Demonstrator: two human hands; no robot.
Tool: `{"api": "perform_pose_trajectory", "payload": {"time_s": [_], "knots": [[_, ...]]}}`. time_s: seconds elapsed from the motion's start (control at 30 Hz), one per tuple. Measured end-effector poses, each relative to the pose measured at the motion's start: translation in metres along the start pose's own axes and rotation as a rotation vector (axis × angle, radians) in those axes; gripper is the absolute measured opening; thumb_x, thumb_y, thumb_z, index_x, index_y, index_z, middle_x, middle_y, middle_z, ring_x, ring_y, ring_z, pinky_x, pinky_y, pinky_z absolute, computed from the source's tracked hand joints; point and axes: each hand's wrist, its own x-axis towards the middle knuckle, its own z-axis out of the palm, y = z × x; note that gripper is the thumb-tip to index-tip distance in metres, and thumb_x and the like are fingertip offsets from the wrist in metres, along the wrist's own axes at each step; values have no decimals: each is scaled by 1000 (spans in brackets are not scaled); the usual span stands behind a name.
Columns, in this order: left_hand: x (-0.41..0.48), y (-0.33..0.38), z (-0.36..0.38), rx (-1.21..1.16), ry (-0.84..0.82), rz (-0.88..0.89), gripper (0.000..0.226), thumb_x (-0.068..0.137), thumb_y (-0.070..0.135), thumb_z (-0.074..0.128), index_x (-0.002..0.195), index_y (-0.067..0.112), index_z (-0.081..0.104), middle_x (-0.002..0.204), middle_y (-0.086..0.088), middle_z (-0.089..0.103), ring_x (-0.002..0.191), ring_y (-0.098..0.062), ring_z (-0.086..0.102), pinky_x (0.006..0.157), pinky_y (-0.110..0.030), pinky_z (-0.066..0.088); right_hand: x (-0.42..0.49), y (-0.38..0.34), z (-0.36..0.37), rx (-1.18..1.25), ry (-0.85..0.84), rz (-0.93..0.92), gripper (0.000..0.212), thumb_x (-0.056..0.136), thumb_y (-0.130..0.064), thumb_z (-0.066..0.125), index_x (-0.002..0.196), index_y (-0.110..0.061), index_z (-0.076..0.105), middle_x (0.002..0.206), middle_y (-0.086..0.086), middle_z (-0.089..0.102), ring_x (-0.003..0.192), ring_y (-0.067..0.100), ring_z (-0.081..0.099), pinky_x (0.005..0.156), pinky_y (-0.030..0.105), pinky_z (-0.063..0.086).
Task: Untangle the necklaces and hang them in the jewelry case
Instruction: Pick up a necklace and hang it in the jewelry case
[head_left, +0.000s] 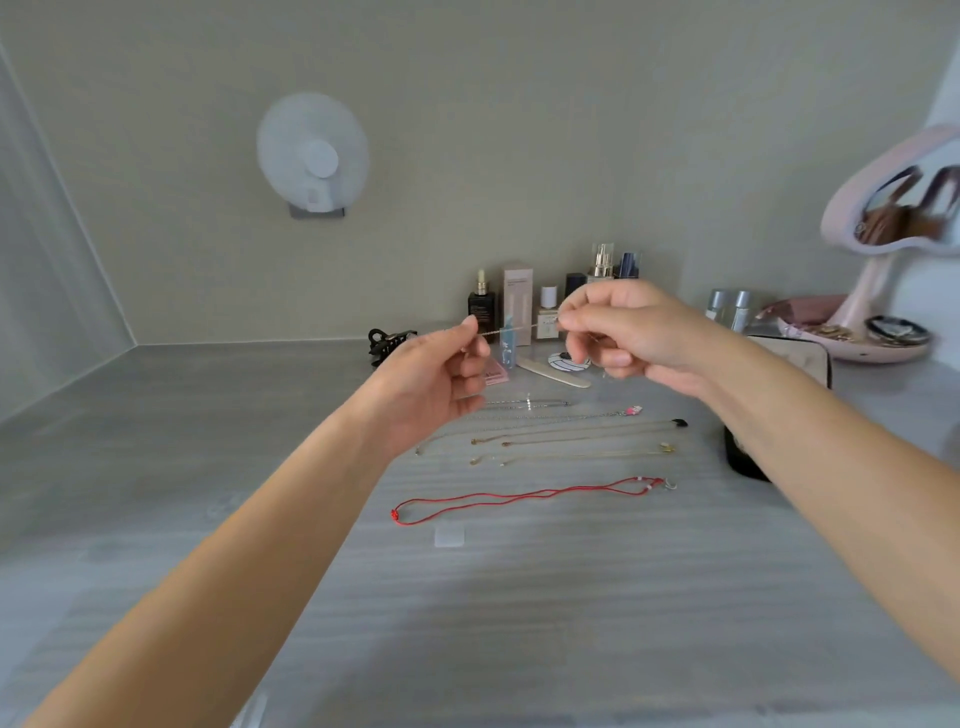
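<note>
Where the pale grey, wood-grained tabletop (519, 623) meets beige walls, a white fan (313, 156) hangs on the back wall and a pink mirror (893, 208) stands far right. Cosmetic bottles (519, 306) and a black hair claw (389, 340) sit along the back edge. Several fine chains (571, 431) and a red cord necklace (519, 496) lie stretched in rows mid-table. Above them, the left hand (436, 384) and right hand (628, 332) each pinch a thin chain (519, 328) between thumb and forefinger, holding it taut. The right forearm partly hides the jewelry case (789, 358).
</note>
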Motion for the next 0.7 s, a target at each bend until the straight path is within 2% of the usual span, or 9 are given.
{"api": "perform_pose_trajectory", "payload": {"time_s": [0.07, 0.27, 0.43, 0.57, 0.7], "knots": [[-1, 1, -2, 66, -15, 16, 37, 95, 33, 43, 64, 19, 56, 51, 8, 39, 50, -11, 33, 59, -26, 32, -2, 2, -1, -41, -5, 8, 13, 89, -11, 53, 76, -14, 57, 52, 1, 58, 33, 5, 28, 39, 18, 17], [-4, 6, -8, 297, -42, 44, 36, 92, 29, 50, 61, 19, 64, 52, 7, 38, 47, -8, 32, 53, -22, 27, -9, 2, -5, -168, -31, -2, 14, 86, -9, 54, 74, -14, 58, 45, -4, 49, 35, 7, 22, 38, 16, 16], [-5, 8, -17, 380, -17, 35, 27, 88, 30, 56, 66, 14, 60, 52, 6, 37, 47, -10, 29, 52, -20, 27, -11, 5, -10, -217, -33, 11, 14, 84, -17, 64, 73, -11, 59, 40, -10, 33, 38, 7, 19, 41, 20, 13], [-5, 6, -32, 336, 21, 23, 25, 84, 32, 58, 65, 16, 63, 52, 7, 34, 47, -9, 28, 57, -26, 28, -10, 11, -18, -152, 39, -4, 13, 85, -20, 62, 74, -13, 58, 46, -3, 38, 36, 7, 21, 40, 17, 14], [-5, -6, -39, 278, -7, -11, 20, 80, 32, 58, 73, 14, 63, 53, 8, 34, 44, -6, 32, 60, -25, 43, -11, 12, -18, -70, 64, -5, 12, 86, -17, 60, 74, -15, 59, 56, 1, 55, 36, 7, 39, 36, 16, 25]]}}
